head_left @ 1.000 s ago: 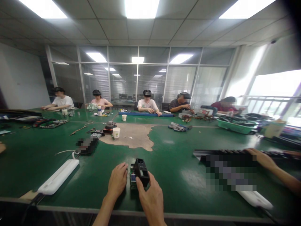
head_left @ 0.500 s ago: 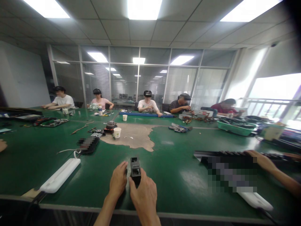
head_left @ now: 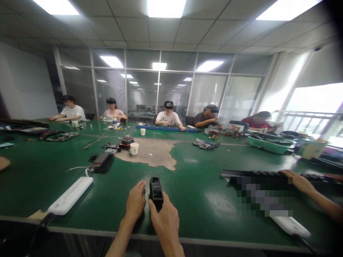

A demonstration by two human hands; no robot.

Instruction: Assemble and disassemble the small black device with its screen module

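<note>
In the head view, my right hand [head_left: 166, 217] grips a black rectangular plastic box [head_left: 155, 186] near the table's front edge. The box stands upright, with a recess at its far end and a socket-like opening nearer me. My thumb lies along its left side and my other fingers go round the right. Just left of the box is my left hand [head_left: 135, 200], its fingers loosely curved and extended. A narrow gap parts its fingertips from the box, and I see nothing held in it. Its thumb is mostly hidden.
White power strips [head_left: 71, 196] lie left and right on the green table [head_left: 193, 200]. Another person's hand [head_left: 301, 182] rests on a long black part [head_left: 249, 175] at right. Beyond are paper cups [head_left: 134, 149], gloves [head_left: 205, 144] and a green basket [head_left: 270, 145]. Several people sit opposite.
The view has tilted slightly, and the black box leans a little differently in my right hand. My left hand stays beside it. Across the table, the person in pink has lowered an arm.
</note>
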